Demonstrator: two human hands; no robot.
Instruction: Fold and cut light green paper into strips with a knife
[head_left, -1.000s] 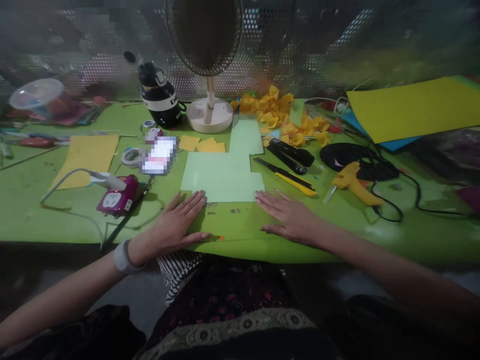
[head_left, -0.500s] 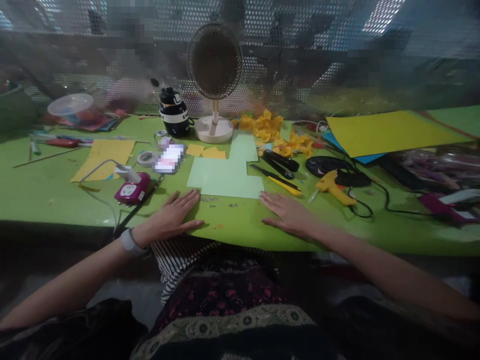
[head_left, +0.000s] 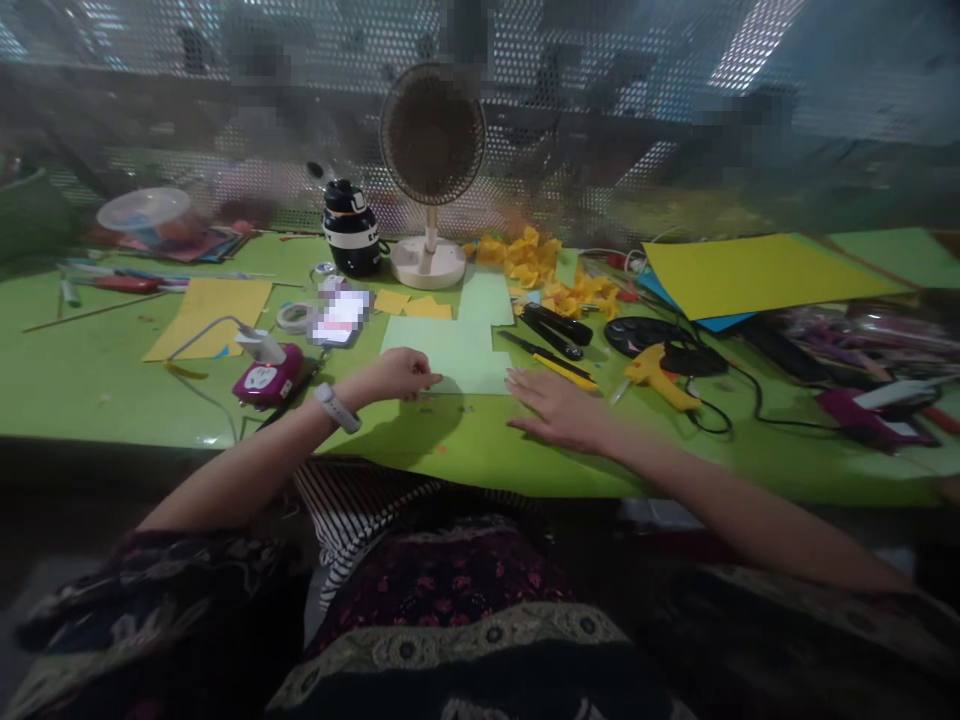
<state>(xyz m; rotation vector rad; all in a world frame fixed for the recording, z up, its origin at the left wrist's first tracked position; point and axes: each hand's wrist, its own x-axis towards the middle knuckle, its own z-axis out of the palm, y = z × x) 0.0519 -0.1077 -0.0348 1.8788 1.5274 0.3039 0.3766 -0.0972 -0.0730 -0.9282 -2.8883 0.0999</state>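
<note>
1. Two hands are being held apart: the right hand (head_left: 556, 410) is being rested palm-down at the near right corner of the pale green paper (head_left: 457, 345).
2. Over its near left corner, the left hand (head_left: 399, 375) is being held curled; whether anything is being gripped cannot be told.
3. The paper is being supported by the green tabletop (head_left: 465, 450), with a desk fan (head_left: 433, 140) standing behind.

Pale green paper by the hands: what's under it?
Green tabletop shows along the near edge of the pale green paper; whatever lies beneath is covered. The left hand also hides the paper's near left corner.
</note>
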